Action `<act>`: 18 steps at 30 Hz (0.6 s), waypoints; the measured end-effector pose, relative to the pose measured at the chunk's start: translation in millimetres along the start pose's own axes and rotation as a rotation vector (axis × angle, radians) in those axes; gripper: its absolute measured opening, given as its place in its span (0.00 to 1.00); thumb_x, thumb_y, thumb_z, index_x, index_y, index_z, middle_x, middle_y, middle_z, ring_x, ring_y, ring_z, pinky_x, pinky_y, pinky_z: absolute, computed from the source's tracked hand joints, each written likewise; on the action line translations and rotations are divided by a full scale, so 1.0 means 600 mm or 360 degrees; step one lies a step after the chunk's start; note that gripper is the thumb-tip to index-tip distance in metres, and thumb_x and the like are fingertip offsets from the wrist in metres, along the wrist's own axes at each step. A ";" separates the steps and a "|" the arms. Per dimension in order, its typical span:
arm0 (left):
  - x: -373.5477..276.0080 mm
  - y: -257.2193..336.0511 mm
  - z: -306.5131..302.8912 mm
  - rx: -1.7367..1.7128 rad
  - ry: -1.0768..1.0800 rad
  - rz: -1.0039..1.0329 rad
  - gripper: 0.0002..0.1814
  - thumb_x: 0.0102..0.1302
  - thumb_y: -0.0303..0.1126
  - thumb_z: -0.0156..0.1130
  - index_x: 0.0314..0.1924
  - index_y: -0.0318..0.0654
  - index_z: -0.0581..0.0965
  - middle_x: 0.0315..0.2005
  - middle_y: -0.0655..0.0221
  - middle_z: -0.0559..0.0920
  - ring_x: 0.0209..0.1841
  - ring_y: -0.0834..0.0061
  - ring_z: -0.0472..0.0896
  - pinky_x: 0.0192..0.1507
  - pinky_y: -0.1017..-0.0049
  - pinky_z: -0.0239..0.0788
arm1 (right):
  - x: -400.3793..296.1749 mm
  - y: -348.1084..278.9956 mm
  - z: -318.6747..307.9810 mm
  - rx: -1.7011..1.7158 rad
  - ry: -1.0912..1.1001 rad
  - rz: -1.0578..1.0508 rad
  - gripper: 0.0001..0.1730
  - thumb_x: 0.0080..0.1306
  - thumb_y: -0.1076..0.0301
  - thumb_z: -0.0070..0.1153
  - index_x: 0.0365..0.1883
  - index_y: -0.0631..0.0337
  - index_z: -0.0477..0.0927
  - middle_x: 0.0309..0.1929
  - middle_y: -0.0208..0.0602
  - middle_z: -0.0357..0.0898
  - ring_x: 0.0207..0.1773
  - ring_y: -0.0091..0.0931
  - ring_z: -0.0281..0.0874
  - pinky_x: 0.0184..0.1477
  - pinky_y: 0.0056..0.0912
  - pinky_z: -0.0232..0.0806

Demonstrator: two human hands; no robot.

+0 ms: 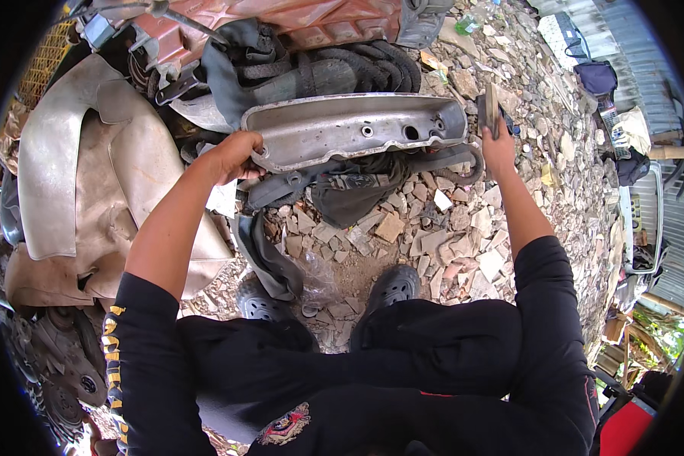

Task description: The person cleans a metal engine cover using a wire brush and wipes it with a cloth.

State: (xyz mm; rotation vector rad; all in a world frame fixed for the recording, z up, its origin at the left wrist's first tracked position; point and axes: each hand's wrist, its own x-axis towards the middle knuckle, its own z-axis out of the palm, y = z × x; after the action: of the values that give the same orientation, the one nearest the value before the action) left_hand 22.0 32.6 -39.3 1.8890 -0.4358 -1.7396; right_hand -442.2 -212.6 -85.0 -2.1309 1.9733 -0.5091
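Note:
A long, hollow aluminium engine valve cover [330,128] lies before me with its inside facing up. Its gasket rim is worn and scalloped along the near side, and round holes pierce the right half. My left hand [233,158] grips the cover's near left corner, thumb on the rim. Past the other end, my right hand [499,151] holds a block-like hand tool [491,111] with a wood-coloured strip and dark sides; its working face cannot be made out. That tool is held apart from the cover. A dark cloth [347,196] and a rubber hose [456,157] lie just below the cover.
Bent vinyl-like sheets [51,188] pile up at left, above greasy metal parts [62,365]. Behind the cover are coiled black hoses [370,62] and a rusty red metal panel [319,23]. Broken tile rubble [433,239] covers the ground. Corrugated metal sheeting [644,51] stands at right.

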 end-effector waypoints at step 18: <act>-0.049 -0.063 -0.005 -0.0278 0.0038 0.0585 0.15 0.50 0.27 0.53 0.39 0.33 0.76 0.33 0.70 0.78 0.38 0.76 0.72 0.44 0.75 0.65 | -0.063 -0.016 0.025 0.0836 -0.0322 0.0424 0.28 0.63 0.67 0.55 0.62 0.65 0.70 0.41 0.46 0.80 0.43 0.32 0.76 0.48 0.33 0.66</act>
State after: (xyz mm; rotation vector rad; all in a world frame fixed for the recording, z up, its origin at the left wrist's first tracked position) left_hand 17.1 80.1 -37.0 1.5898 -0.5630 -1.4606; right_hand -429.7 -175.4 -99.8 -1.5153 1.7335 -0.6461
